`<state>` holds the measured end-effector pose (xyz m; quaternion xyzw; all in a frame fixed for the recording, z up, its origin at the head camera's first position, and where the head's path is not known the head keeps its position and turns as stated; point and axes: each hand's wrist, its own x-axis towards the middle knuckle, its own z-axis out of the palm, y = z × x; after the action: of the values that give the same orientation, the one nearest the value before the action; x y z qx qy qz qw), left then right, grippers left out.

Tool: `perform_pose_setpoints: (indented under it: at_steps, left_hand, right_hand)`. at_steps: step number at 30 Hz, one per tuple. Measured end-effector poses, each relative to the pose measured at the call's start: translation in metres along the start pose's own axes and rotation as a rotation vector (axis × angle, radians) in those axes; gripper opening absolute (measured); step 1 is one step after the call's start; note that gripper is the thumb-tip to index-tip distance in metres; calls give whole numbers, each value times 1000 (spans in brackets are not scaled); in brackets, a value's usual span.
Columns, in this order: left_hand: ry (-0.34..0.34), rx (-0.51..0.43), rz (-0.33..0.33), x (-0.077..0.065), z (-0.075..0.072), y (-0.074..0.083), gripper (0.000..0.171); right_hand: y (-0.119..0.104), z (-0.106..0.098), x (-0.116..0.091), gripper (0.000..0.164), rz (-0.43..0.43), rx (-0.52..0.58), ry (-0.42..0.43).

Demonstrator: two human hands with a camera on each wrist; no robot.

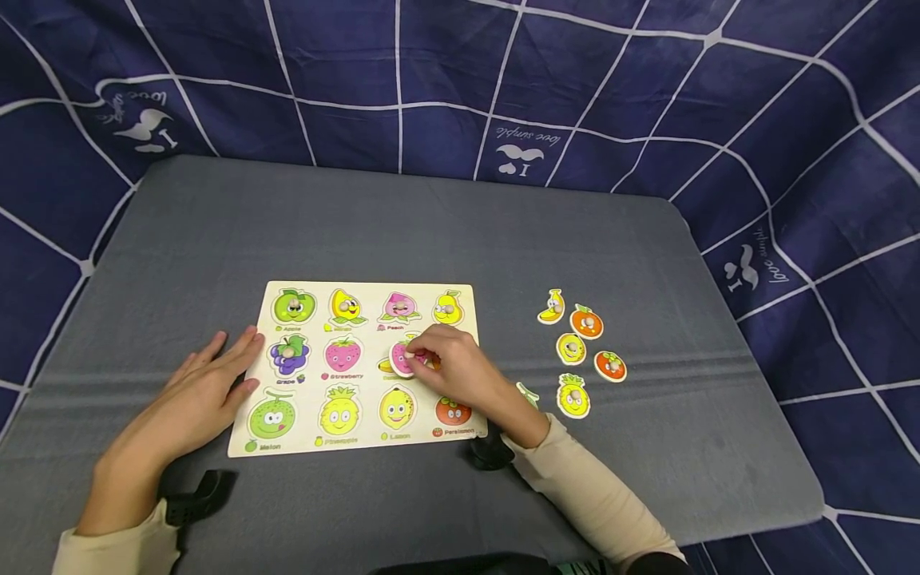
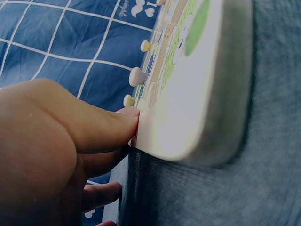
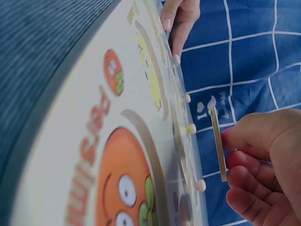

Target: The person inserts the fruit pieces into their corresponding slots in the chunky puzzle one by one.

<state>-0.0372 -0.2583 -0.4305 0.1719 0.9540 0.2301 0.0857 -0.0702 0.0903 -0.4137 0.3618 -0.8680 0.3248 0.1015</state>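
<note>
One grey bench (image 1: 460, 231) bears a fruit board (image 1: 305, 407). Left hand (image 1: 194, 403): grip spread, thumb touching the board's left edge. Right hand (image 1: 454, 363): grip pinching a pink piece (image 1: 398, 361) above the board's middle row, apart from the surface. Right of the board lie the pineapple (image 1: 573, 397), orange (image 1: 586, 326), persimmon (image 1: 611, 366), round yellow piece (image 1: 571, 351) and banana (image 1: 551, 308); near the right wrist, a partly hidden piece (image 1: 528, 394).

Glare bleaches the cream rectangular wooden board (image 2: 181, 120) in my left wrist view; red printed lettering (image 3: 84, 162) blurs in my right.
</note>
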Motion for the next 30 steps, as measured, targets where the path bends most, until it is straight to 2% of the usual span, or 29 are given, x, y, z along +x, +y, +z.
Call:
perform_pose_setpoints:
  at_steps: [8, 30]
  left_hand:
    - [14, 2, 15, 2, 0, 0, 60]
    - [15, 3, 9, -1, 1, -1, 61]
  right_hand:
    - [-6, 3, 6, 7, -1, 21, 4]
    - [-14, 15, 19, 8, 30, 17, -58]
